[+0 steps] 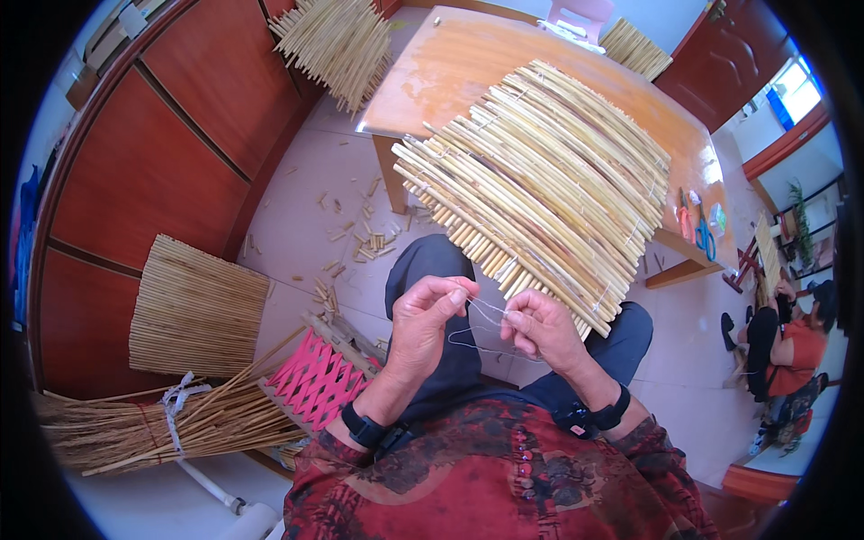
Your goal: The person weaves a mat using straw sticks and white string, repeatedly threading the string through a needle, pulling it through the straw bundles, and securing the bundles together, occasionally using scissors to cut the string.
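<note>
reed mat (pixel 549 180), stalks running upper-left to lower-right

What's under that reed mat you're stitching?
The reed mat lies across the orange wooden table, its near edge overhanging toward both hands, left hand and right hand, which pinch thin thread. The tabletop beneath it is covered.

Reed mat (pixel 540 189) lies on the table (pixel 450 63), overhanging toward both hands; bundle (pixel 162 418) left.
</note>
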Motion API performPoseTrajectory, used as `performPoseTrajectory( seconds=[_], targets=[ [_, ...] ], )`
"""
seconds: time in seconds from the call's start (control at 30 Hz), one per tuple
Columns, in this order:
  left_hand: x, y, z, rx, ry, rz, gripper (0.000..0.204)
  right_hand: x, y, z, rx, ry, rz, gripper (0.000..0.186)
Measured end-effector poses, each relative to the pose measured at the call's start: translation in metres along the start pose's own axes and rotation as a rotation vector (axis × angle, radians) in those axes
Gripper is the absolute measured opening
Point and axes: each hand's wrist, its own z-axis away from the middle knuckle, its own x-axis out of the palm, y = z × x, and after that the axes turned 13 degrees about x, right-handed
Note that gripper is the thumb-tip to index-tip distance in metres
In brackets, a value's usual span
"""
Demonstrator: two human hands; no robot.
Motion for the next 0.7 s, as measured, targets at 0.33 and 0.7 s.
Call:
performPoseTrajectory(
  seconds=[0.33,0.7],
  targets=[
    [0.006,0.013,-0.002,0.121,-0.125,-0.213,0.003,0.005,-0.022,0.008,-0.497,0.546,0.641,0.020],
    [0.011,0.022,0.002,0.206,-0.212,-0.335,0.003,0.030,-0.018,-0.006,-0.058,-0.134,-0.296,0.022]
  ],
)
